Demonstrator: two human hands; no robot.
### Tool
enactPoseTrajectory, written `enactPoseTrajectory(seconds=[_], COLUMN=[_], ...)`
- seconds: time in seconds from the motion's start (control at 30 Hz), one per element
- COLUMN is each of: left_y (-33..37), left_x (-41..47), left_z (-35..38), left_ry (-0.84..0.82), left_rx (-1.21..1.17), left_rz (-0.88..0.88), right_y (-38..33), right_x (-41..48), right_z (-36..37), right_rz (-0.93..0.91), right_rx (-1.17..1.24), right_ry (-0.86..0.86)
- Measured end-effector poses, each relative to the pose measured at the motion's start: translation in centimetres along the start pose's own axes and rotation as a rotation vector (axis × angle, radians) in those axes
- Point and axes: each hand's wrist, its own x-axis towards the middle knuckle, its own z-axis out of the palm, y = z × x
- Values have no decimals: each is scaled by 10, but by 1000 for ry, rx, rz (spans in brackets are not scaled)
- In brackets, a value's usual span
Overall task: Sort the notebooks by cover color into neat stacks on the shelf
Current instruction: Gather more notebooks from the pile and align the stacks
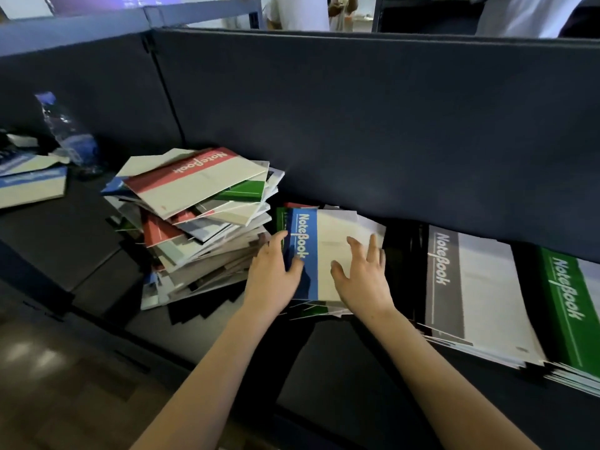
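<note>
Grey notebooks (467, 287) and green notebooks (568, 306) were seen gathered in two separate stacks at the right of the shelf (341, 368). At the left, a big mixed pile (201, 222) was seen unsorted. Between them, a blue notebook (308, 228) was gripped at its edge by the left hand (276, 267) and pressed by the flat, spread right hand (360, 274). Much sorting was judged to remain.

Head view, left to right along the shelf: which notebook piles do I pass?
Blue notebooks at far left → messy mixed pile → blue-topped pile → grey-topped stack → green-topped stack.
</note>
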Motion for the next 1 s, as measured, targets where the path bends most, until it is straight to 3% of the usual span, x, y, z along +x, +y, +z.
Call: enactPoseTrajectory(seconds=[0.17, 0.4, 0.83, 1.0], left_y=[-4, -17, -28, -32], left_x=[6, -7, -3, -3], left_z=[7, 20, 23, 21], left_ry=[43, 157, 363, 372], left_rx=[-115, -223, -199, -303], left_rz=[-59, -57, 479, 535], right_y=[0, 4, 4, 2], right_x=[12, 12, 2, -3], right_z=[1, 13, 17, 15], right_rz=[134, 134, 54, 13], right_rx=[61, 63, 102, 134], right_ry=[103, 225, 332, 353])
